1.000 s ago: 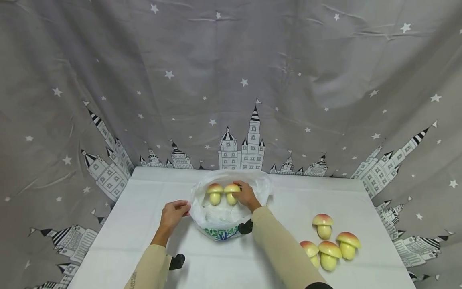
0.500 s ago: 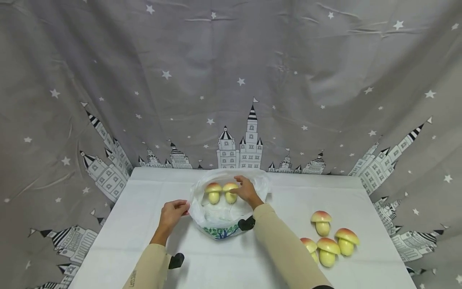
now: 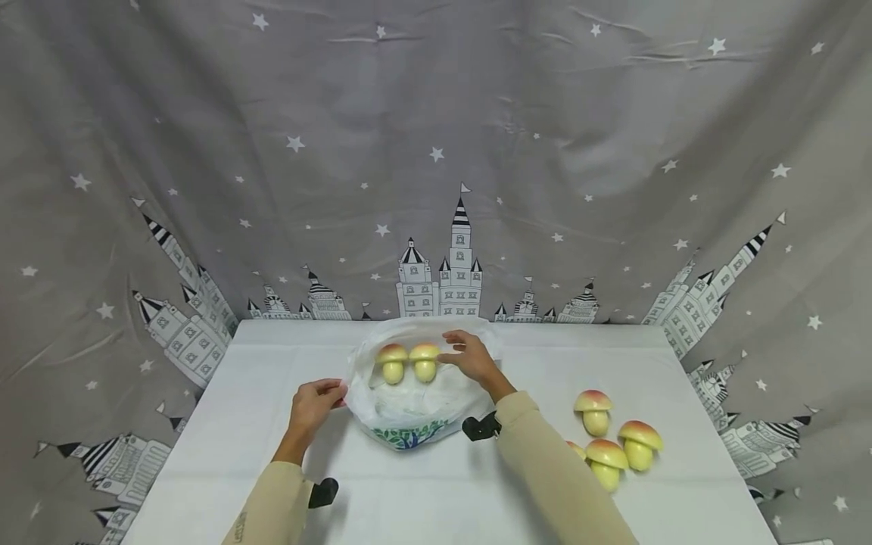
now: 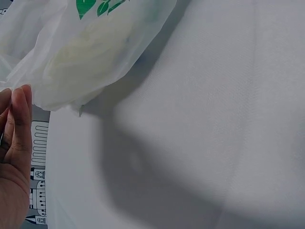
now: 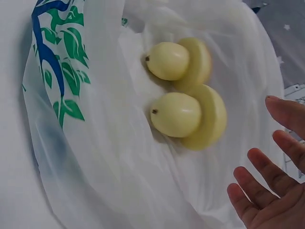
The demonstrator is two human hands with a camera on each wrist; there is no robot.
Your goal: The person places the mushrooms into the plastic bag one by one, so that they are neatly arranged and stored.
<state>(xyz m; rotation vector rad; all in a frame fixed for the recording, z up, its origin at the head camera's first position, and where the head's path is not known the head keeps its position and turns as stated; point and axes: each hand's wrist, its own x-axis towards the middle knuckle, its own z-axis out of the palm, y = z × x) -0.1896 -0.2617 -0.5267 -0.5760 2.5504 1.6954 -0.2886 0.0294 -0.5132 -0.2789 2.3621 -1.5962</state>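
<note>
A white plastic bag (image 3: 409,409) with a green and blue tree print lies with its mouth spread wide on the table. Inside it, side by side, are two toy mushrooms (image 3: 425,362) with yellow stems and reddish-yellow caps. My left hand (image 3: 315,409) pinches the bag's left rim between thumb and fingers, which the left wrist view also shows. Over the bag's right side, my right hand (image 3: 473,359) has its fingers spread and holds nothing. In the right wrist view its fingertips are apart from the nearer mushroom (image 5: 181,114).
Several more toy mushrooms (image 3: 639,445) stand in a group on the right of the white table (image 3: 409,499), partly behind the right sleeve (image 3: 552,469). Behind the table hangs a grey curtain (image 3: 341,113) printed with stars and castles.
My right hand has let go of the right mushroom in the bag and drawn back to the right, fingers spreading. The left hand keeps its pinch on the rim. The head view has shifted slightly.
</note>
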